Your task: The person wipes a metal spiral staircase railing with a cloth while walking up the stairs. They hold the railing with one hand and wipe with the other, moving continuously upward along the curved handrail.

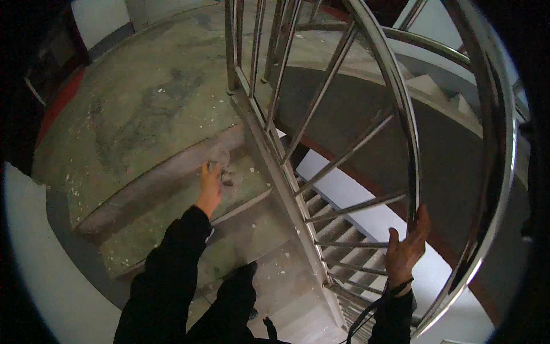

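My left hand [210,185] is over the upper steps, its fingers curled against a crumpled greyish cloth [227,174]. The cloth is blurred and nearly matches the step in colour. My right hand [407,249] lies around the lower part of the curved metal handrail [410,142], with the thumb on its left side. A dark band circles the right wrist. Beneath the left arm, the concrete steps [240,253] rise to a landing [146,103] with worn, spotted paint.
Slanting metal balusters [328,86] join the handrail to the stair edge. Through them a lower flight of stairs [343,232] and a dark lower floor [343,103] show. Another thick metal rail [494,129] bends along the right. A pale wall [47,266] borders the left. My dark-clothed leg [232,296] is on the steps.
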`<act>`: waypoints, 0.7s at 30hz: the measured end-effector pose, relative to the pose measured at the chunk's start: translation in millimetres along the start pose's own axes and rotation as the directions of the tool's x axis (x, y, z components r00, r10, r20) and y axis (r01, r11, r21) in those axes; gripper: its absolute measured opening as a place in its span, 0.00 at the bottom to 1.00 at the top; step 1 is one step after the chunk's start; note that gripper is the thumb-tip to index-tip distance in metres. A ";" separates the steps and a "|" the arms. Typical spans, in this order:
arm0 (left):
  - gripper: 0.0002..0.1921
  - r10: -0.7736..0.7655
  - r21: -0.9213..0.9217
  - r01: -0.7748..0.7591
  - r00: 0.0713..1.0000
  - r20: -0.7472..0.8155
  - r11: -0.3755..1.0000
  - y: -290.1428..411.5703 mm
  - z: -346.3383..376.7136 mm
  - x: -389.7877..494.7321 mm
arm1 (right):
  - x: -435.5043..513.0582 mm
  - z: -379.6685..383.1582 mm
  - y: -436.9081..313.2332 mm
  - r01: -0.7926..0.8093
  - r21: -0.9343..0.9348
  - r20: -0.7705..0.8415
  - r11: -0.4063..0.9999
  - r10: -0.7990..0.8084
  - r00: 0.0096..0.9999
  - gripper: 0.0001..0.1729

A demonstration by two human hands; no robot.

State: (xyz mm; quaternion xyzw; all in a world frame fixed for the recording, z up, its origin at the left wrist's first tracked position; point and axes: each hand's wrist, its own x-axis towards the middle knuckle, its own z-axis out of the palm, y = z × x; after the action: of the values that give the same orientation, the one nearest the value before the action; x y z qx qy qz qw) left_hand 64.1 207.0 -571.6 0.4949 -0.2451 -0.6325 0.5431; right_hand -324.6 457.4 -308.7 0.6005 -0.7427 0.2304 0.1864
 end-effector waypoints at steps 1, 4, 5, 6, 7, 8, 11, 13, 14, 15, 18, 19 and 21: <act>0.27 0.048 0.025 -0.047 0.998 -0.048 0.999 14.9 26.1 15.1 | -0.5 3.7 3.1 0.005 0.030 -0.016 1.000 -0.004 1.000 0.51; 0.26 0.291 0.243 -0.265 0.954 -0.075 0.933 60.4 83.7 60.9 | -4.2 11.9 9.7 0.042 -0.123 -0.040 0.991 -0.048 0.998 0.44; 0.25 0.375 0.342 -0.323 0.922 -0.098 0.883 73.0 97.8 78.1 | -5.6 12.9 11.3 0.066 -0.148 -0.053 0.987 -0.075 0.996 0.43; 0.24 0.447 0.431 -0.361 0.887 -0.115 0.827 83.4 111.1 96.6 | -6.9 13.3 12.1 0.037 -0.138 -0.018 0.990 -0.039 0.999 0.43; 0.24 0.582 0.524 -0.467 0.810 -0.070 0.713 93.1 121.8 115.8 | -8.8 12.9 13.3 0.045 -0.134 -0.017 0.990 -0.048 0.999 0.44; 0.24 0.673 0.594 -0.532 0.739 -0.022 0.604 98.4 129.4 133.5 | -10.7 11.9 14.0 0.031 -0.131 0.016 0.991 -0.029 0.999 0.46; 0.24 0.756 0.667 -0.581 0.654 0.042 0.466 98.1 147.7 172.8 | -18.1 7.1 18.2 -0.001 -0.164 0.073 0.987 0.013 0.997 0.53; 0.24 0.823 0.730 -0.598 0.561 0.088 0.330 92.2 161.4 188.2 | -22.6 4.0 22.5 -0.068 -0.120 0.057 0.990 0.075 0.996 0.55; 0.24 0.851 0.757 -0.599 0.513 0.113 0.260 91.6 168.9 194.7 | -23.2 0.6 26.1 0.096 -0.194 0.172 0.976 -0.063 0.983 0.61; 0.24 0.863 0.751 -0.619 0.487 0.135 0.231 93.5 175.6 201.3 | -25.2 1.4 27.8 0.052 -0.165 0.183 0.985 -0.021 0.983 0.62; 0.24 0.876 0.727 -0.673 0.425 0.227 0.138 114.1 195.1 224.0 | -28.2 -1.5 32.5 0.097 -0.215 0.169 0.972 -0.061 0.984 0.65; 0.24 0.877 0.700 -0.713 0.366 0.312 0.049 125.4 198.5 233.6 | -29.5 0.0 32.8 0.042 -0.108 0.090 0.993 -0.032 0.995 0.65; 0.23 0.840 0.636 -0.765 0.275 0.468 -0.104 142.5 203.1 254.2 | -30.6 -0.2 32.5 0.046 -0.164 0.101 0.985 -0.030 0.994 0.64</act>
State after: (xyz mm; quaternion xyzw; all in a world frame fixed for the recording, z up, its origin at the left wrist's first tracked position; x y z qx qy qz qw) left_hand -33.5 -116.7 -463.1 0.4480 -0.7143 0.0323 0.5368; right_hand -349.9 487.8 -329.3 0.6076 -0.7560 0.1344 0.2032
